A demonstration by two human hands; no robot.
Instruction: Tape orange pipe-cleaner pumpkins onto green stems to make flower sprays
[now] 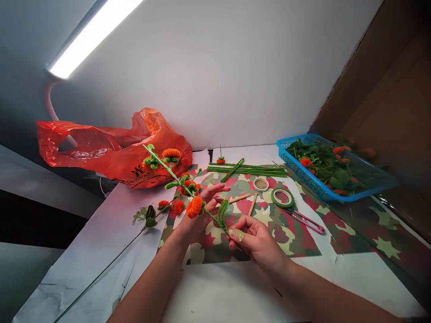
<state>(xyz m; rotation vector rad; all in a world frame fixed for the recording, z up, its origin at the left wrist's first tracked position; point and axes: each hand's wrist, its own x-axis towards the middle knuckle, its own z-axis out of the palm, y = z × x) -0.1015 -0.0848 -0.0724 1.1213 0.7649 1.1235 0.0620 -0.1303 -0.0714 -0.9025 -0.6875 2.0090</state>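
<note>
My right hand pinches the lower stem of a green fuzzy-wire flower branch between thumb and fingers. The branch slants up to the left and bears puffy orange blooms and a looped green leaf just above my grip. Behind the stem, my left hand is open, its fingers stretched to the right. Whether it touches the branch I cannot tell. A second flower stem, with orange heads and dark green leaves, lies on the table to the left, partly behind my left forearm.
An orange plastic bag sits at the back left under a lit lamp. Green fuzzy wires, a white tape roll, green tape, wooden sticks and pink-handled scissors lie on a patterned mat. A blue basket holds leaves and flowers.
</note>
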